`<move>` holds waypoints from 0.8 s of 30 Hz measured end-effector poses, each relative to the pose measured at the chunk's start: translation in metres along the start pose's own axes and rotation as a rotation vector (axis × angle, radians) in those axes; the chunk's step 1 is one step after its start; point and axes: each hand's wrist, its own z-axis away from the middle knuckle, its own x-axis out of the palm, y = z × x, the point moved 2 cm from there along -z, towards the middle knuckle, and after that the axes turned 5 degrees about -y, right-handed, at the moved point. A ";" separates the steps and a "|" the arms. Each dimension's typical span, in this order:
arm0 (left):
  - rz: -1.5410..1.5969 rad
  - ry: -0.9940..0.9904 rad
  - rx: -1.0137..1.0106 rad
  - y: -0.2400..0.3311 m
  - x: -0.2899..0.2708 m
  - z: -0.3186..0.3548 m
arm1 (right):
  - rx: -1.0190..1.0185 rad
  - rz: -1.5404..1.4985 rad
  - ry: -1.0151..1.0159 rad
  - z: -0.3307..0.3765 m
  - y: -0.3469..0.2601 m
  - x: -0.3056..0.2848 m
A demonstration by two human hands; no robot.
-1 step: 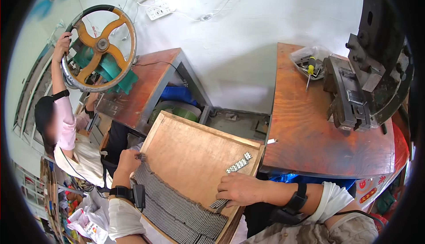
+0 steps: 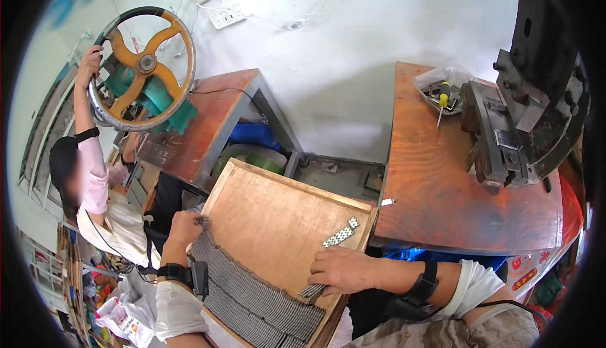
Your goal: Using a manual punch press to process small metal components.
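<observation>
A shallow wooden tray [image 2: 278, 206] lies tilted before me. Its lower part is packed with rows of thin grey strips [image 2: 252, 291], set side by side like small metal pieces. At the tray's left edge, my left hand [image 2: 182, 229] is closed with fingers pinched on a few grey pieces [image 2: 202, 222]. Near the right edge, my right hand [image 2: 344, 270] is closed over a short stack of similar grey pieces [image 2: 312, 292], at the end of the top row. Just beyond it lie pale strips with dark dots [image 2: 339, 234]. The fingers partly hide what both hands hold.
A black press [image 2: 505, 133] stands on the wooden table [image 2: 435, 203] at right, beside a bag of metal parts [image 2: 432, 89] and a yellow-handled screwdriver [image 2: 444, 98]. At left, a person [image 2: 95, 184] grips a large handwheel [image 2: 146, 64] by another table [image 2: 214, 102].
</observation>
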 end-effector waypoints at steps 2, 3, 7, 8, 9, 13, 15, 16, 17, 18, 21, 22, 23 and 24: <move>0.043 0.009 0.021 0.018 -0.005 -0.009 | -0.002 0.015 -0.011 0.000 -0.002 -0.002; 0.091 0.012 0.051 0.029 -0.003 -0.016 | 0.006 0.026 -0.022 -0.001 0.000 -0.001; 0.225 0.059 0.148 0.053 0.025 -0.033 | 0.002 0.007 -0.021 0.000 -0.001 -0.003; 0.232 0.082 0.133 0.054 0.026 -0.030 | 0.017 0.002 -0.019 0.001 -0.002 -0.003; 0.244 0.101 0.125 0.063 0.025 -0.029 | 0.042 -0.003 -0.018 0.002 -0.001 -0.003; 0.222 0.039 0.155 0.054 0.033 -0.014 | 0.036 -0.005 -0.050 0.001 -0.002 -0.003; 0.091 0.065 0.216 0.053 0.032 -0.010 | 0.018 -0.044 0.008 0.001 -0.002 -0.002; 0.031 0.060 0.135 0.051 0.034 -0.007 | 0.014 -0.043 0.010 0.000 -0.002 -0.001; -0.025 0.056 0.060 0.055 0.035 -0.007 | -0.014 -0.024 0.009 0.000 -0.002 -0.001; -0.025 0.059 0.062 0.059 0.034 -0.007 | -0.043 -0.005 0.008 -0.001 -0.002 0.000; 0.289 0.059 -0.012 0.089 0.023 0.002 | -0.060 -0.008 -0.051 -0.008 -0.002 0.008; 0.462 -0.013 -0.035 0.109 0.017 0.004 | -0.052 0.000 -0.051 -0.009 -0.001 0.009; 0.635 -0.090 -0.049 0.133 0.011 0.006 | -0.022 -0.065 -0.028 -0.006 0.001 0.008; 0.663 -0.087 0.024 0.150 0.007 0.009 | 0.007 -0.134 -0.005 -0.004 0.000 0.006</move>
